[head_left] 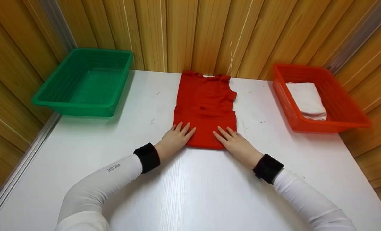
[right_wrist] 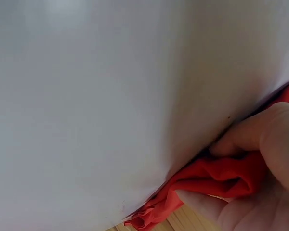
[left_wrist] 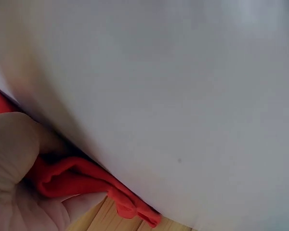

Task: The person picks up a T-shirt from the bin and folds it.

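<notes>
A red shirt (head_left: 206, 99) lies on the white table with its neckline toward the back wall and a straight folded edge toward me. My left hand (head_left: 174, 138) holds the near left part, its fingers spread on top. The near right part is held by my right hand (head_left: 238, 146) in the same way. In the left wrist view, the shirt's fold (left_wrist: 77, 178) sits between the thumb and a finger. The right wrist view likewise has the red cloth (right_wrist: 212, 175) between thumb and finger. Most fingertips are hidden in both wrist views.
At the back left stands a green plastic basket (head_left: 120, 80). A red plastic basket (head_left: 344, 109) at the back right has a folded white cloth (head_left: 307, 99) in it. Wood-patterned panels (head_left: 181, 35) rise behind the white table (head_left: 190, 192).
</notes>
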`<state>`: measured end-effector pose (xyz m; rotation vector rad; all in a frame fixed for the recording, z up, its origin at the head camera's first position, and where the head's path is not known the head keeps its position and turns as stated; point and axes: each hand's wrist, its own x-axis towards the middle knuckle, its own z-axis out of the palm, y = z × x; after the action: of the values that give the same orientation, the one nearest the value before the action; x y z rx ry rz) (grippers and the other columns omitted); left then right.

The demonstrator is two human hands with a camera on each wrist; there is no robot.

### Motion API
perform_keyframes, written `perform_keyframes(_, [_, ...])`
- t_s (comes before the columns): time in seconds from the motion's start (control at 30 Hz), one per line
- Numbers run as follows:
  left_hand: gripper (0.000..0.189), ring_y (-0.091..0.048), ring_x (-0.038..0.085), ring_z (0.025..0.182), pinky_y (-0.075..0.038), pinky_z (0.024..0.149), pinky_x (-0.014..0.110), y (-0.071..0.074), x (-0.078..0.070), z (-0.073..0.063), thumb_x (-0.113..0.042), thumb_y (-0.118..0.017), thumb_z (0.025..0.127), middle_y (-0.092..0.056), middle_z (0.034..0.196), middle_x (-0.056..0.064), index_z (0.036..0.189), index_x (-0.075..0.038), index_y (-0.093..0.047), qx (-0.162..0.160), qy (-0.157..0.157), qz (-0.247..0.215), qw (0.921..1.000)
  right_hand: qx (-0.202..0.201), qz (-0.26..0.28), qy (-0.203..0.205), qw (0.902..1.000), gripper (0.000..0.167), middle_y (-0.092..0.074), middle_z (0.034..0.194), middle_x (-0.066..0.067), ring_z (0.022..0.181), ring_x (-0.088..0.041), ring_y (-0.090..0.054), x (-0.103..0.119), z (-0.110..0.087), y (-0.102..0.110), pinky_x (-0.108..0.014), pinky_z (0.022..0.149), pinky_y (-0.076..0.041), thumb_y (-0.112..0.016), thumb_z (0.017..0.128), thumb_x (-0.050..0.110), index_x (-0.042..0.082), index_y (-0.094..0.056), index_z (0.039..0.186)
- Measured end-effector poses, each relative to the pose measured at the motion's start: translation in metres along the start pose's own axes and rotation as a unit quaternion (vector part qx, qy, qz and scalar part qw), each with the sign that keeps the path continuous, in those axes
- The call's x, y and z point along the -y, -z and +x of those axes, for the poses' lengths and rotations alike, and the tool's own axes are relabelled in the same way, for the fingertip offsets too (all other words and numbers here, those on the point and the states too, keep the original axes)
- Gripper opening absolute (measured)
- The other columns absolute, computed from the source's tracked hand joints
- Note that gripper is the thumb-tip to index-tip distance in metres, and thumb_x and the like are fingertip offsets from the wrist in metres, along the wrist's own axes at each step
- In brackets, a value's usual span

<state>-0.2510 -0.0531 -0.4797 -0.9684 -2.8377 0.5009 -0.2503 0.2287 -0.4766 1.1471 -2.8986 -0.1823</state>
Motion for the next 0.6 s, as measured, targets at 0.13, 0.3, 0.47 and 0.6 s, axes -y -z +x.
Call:
perform_keyframes(0.13, [0.061,-0.055,0.036,0.141,-0.052,0.110,0.044,-0.001,0.001,-0.003,-0.010,-0.059,0.102,-0.049,0.160,0.014,0.159,-0.015,-0.038,-0.012,-0.004,0.004,0.9999,0.006,0.005,-0.004,1.0000,0.069,-0.037,0.164,-0.023,0.145,-0.051,-0.044,0.001,-0.001,0.002,-0.062,0.106,-0.050,-0.062,0.096,-0.006,0.007,-0.036,0.159])
perform_keyframes(0.3, [0.060,-0.060,0.035,0.136,-0.055,0.107,0.043,0.004,0.001,-0.016,-0.009,-0.062,0.101,-0.055,0.154,0.014,0.157,-0.015,-0.042,-0.032,-0.017,0.001,0.9993,0.006,0.011,0.012,0.9998,0.066,-0.043,0.160,-0.024,0.140,-0.051,-0.050,0.007,-0.005,0.007,-0.060,0.105,-0.052,-0.062,0.095,-0.006,0.006,-0.040,0.157])
perform_keyframes(0.47, [0.063,-0.060,0.037,0.136,-0.056,0.105,0.043,0.021,-0.001,-0.034,-0.009,-0.066,0.098,-0.055,0.153,0.016,0.156,-0.013,-0.043,0.005,-0.042,-0.041,0.9983,0.030,0.014,0.044,0.9985,0.063,-0.051,0.154,-0.026,0.130,-0.050,-0.059,0.015,-0.016,0.023,-0.054,0.100,-0.056,-0.064,0.094,-0.007,0.004,-0.046,0.153])
perform_keyframes(0.6, [0.064,-0.058,0.037,0.138,-0.057,0.103,0.042,0.042,-0.004,-0.046,-0.009,-0.068,0.096,-0.053,0.155,0.016,0.156,-0.012,-0.044,0.080,-0.056,-0.092,0.9909,0.085,0.045,0.063,0.9933,0.061,-0.052,0.153,-0.024,0.131,-0.047,-0.060,0.022,-0.026,0.042,-0.050,0.099,-0.057,-0.064,0.093,-0.009,0.003,-0.048,0.151])
